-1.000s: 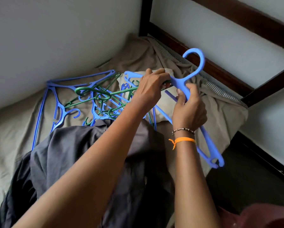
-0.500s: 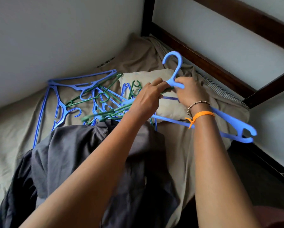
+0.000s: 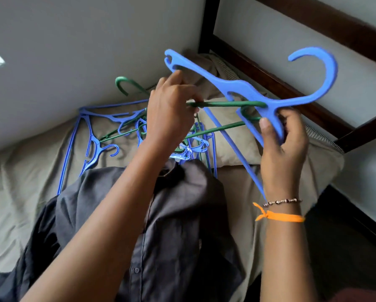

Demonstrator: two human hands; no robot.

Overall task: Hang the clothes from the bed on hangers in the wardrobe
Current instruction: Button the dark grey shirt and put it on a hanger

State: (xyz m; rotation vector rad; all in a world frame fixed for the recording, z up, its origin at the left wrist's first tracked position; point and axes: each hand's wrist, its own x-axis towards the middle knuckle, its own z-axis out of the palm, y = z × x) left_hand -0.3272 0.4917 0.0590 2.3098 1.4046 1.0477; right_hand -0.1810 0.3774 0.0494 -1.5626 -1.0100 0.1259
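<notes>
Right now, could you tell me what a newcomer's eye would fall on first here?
The big blue hanger, held up at centre right by the right hand, stands out first. The left hand grips a green hanger threaded through it. Below lies a dark grey shirt on the bed.

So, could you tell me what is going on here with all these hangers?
A person is untangling hangers over a bed. The right hand holds a blue hanger up by its neck, while the left hand grips a green hanger that is caught through it. More blue and green hangers lie in a pile on the sheet beside a pillow. A dark grey shirt lies on the bed, not yet on a hanger.
</notes>
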